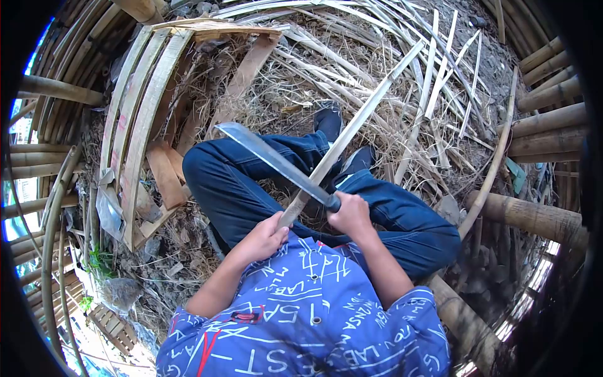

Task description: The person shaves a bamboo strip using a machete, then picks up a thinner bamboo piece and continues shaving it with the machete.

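Note:
My left hand (265, 239) is wrapped round the near end of a long split bamboo strip (358, 119), close to my belly. The strip runs away from me to the upper right, over my crossed legs. In my right hand (350, 217) I grip the dark handle of a machete (273, 157). Its long blade points to the upper left and crosses above the strip near my hands. The blade's tip hangs over my left knee.
Loose bamboo strips (436, 69) and curly shavings (276, 94) cover the ground ahead. A wooden slatted crate (135, 119) lies on the left. Bamboo poles (534, 217) stand along the right side, and a bamboo fence (47, 157) lines the left.

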{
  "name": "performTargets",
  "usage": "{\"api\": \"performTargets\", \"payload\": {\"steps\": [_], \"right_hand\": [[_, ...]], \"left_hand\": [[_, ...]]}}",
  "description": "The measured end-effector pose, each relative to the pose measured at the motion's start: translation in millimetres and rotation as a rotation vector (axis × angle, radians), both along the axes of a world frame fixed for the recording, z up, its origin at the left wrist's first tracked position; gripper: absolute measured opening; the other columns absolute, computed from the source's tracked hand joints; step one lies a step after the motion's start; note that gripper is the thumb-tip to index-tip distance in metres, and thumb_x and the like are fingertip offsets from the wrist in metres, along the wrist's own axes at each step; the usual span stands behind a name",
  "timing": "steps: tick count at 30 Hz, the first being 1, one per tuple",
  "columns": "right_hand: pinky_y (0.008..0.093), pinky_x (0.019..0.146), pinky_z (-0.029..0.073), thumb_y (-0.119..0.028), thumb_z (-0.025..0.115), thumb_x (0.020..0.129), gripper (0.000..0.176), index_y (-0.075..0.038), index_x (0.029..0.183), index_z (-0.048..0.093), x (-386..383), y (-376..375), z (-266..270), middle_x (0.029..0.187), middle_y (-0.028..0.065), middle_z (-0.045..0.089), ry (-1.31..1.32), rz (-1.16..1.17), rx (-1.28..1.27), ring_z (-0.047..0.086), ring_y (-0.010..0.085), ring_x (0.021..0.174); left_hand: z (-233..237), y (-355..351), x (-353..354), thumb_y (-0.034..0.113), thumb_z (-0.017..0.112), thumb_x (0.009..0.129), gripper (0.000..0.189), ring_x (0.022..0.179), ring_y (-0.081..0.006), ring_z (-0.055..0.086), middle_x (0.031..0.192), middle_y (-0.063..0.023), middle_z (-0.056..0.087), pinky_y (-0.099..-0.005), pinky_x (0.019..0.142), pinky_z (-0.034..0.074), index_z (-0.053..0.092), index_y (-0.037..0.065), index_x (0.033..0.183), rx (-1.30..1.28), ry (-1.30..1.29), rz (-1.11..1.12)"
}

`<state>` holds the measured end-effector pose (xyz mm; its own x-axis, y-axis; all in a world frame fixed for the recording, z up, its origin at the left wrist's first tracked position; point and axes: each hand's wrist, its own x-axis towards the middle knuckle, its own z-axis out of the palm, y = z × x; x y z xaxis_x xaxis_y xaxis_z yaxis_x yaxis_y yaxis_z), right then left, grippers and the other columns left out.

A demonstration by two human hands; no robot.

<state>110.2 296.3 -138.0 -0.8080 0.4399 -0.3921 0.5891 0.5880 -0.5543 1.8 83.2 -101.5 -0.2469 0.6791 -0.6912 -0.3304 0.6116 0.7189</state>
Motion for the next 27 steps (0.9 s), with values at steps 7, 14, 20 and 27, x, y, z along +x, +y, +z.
{"api": "performTargets", "payload": {"steps": [7,14,20,27], "right_hand": [[0.0483,0.073,0.052,-0.023,0.067,0.066,0.023,-0.01,0.085,0.07,-7,46,-15,0.079,0.0204,0.068,-0.045,-0.061,0.098,0.066,0.0389,0.078],[0.0476,0.076,0.052,-0.022,0.067,0.065,0.025,-0.009,0.086,0.069,-18,71,-22,0.08,0.0201,0.067,-0.05,0.005,0.214,0.066,0.0383,0.08],[0.0467,0.08,0.052,-0.019,0.064,0.069,0.023,-0.009,0.089,0.07,-28,137,-53,0.086,0.0205,0.068,-0.108,-0.178,0.285,0.066,0.038,0.085],[0.0456,0.083,0.051,-0.016,0.059,0.069,0.027,-0.006,0.091,0.07,-27,221,-77,0.092,0.0222,0.068,-0.187,-0.303,0.347,0.065,0.0382,0.091]], "left_hand": [[9,-2,6,0.01,0.046,0.097,0.011,0.06,-0.0068,0.047,0.072,0.0004,0.05,-0.0248,0.055,0.042,0.049,0.002,0.104,-0.002,-0.077,0.053],[16,-7,5,0.011,0.043,0.099,0.014,0.058,-0.0026,0.04,0.073,0.0042,0.045,-0.0188,0.05,0.036,0.047,0.006,0.112,-0.051,-0.068,0.033],[35,-31,2,0.011,0.044,0.099,0.013,0.058,-0.0028,0.039,0.073,0.0036,0.046,-0.0181,0.05,0.035,0.047,0.007,0.111,-0.111,-0.174,0.071],[50,-67,-7,0.011,0.046,0.098,0.023,0.06,-0.0036,0.041,0.073,0.004,0.046,-0.0196,0.051,0.036,0.046,0.005,0.12,-0.147,-0.272,0.073]]}}
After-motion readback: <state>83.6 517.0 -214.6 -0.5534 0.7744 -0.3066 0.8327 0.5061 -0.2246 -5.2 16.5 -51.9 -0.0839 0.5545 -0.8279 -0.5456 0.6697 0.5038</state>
